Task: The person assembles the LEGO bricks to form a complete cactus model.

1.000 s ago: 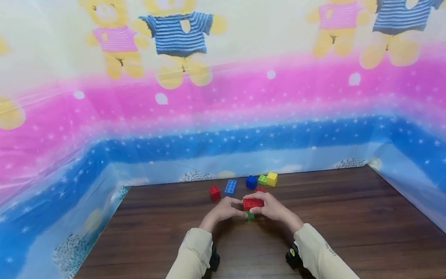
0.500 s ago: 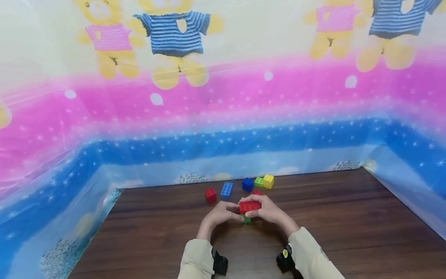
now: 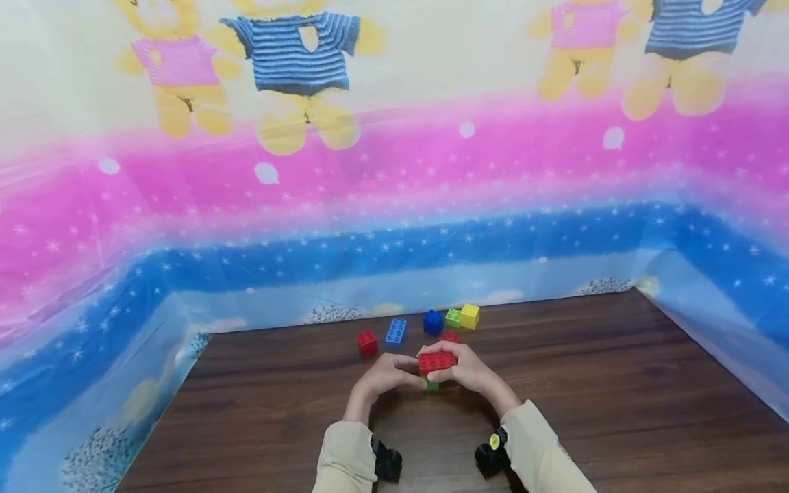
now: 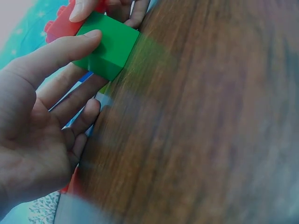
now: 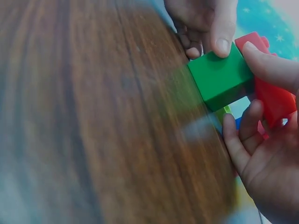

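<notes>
wrists (image 3: 359, 409) now closer: left hand (image 3: 383, 376) and right hand (image 3: 471, 370) pinch stacked bricks (image 3: 433, 363) over wooden table (image 3: 592, 383), bear-print cloth (image 3: 394, 164) behind.

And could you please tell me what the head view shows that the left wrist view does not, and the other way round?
Only the head view shows the yellow block, the cream sleeves and the bears printed on the backdrop.

Only the left wrist view shows the palm side of the left hand and a broad, plain face of the green block with little hidden.

Both share the two hands, with the right hand at the red brick, and the wooden table.
</notes>
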Demonstrator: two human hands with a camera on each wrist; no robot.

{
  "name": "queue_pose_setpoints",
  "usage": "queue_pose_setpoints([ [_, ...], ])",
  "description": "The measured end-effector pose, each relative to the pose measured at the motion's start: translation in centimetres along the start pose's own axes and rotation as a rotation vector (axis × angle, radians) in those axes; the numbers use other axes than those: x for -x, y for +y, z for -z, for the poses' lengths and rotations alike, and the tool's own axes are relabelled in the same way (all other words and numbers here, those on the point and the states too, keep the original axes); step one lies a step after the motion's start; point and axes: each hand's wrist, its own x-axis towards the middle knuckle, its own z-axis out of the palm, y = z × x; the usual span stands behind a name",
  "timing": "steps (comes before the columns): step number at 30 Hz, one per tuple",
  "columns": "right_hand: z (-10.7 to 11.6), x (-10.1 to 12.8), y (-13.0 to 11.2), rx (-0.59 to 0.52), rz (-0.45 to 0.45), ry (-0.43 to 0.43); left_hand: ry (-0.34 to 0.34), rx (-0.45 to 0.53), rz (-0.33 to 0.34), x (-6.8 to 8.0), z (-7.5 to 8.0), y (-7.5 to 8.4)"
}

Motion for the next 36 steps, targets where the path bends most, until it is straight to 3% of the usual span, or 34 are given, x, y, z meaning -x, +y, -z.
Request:
queue_pose_setpoints([
  [17, -0.1, 0.6, -0.2, -0.031, -0.006, -0.015, 0.028, 0.050, -0.022, 0.1, -0.4, -0.5],
  [25, 0.3, 1.4, 0.5, -0.085, -0.053, -0.026, 0.008, 0.076, 0.003, 0.1, -1.3, -0.6],
  [30, 0.2, 1.3, 0.2, -0.123, -0.082, -0.046, 0.023, 0.057, 0.027, 0.3, -1.1, -0.6],
  [36, 0.1, 0.7, -0.2, -0.100, -0.112, -0.029, 0.021, 0.049, 0.007, 0.4, -0.4, -0.3],
])
